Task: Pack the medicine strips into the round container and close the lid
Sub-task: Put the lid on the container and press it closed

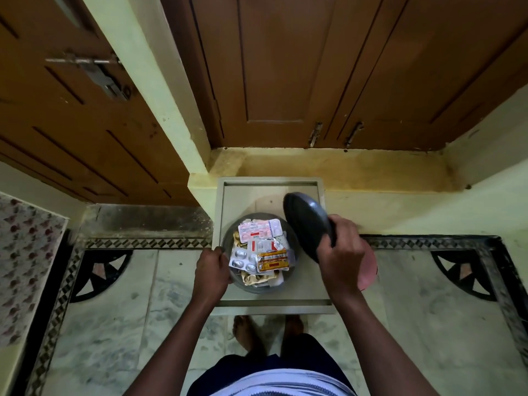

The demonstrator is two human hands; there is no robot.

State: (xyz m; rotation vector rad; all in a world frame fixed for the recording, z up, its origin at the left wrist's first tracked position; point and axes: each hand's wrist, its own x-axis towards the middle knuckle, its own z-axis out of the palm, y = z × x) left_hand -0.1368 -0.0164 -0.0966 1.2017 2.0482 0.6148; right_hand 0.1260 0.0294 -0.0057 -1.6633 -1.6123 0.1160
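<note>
While my left hand (213,267) curls on the near-left wall of the round container (228,241), I judge the packing done, because the crinkly foil medicine strips (261,248) lie heaped inside. My right hand (341,254) is clamped on the edge of the lid (304,221), a smooth dark disc tilted just right of it. Next I must level it over the rim on the pale stool (308,281).

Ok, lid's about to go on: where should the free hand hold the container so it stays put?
Hold the container low on its outer wall, coming from the left side, as the left hand is doing. The strips are heaped to the rim and the right hand brings the tilted lid in from the right, so fingers must stay off the rim.
</note>
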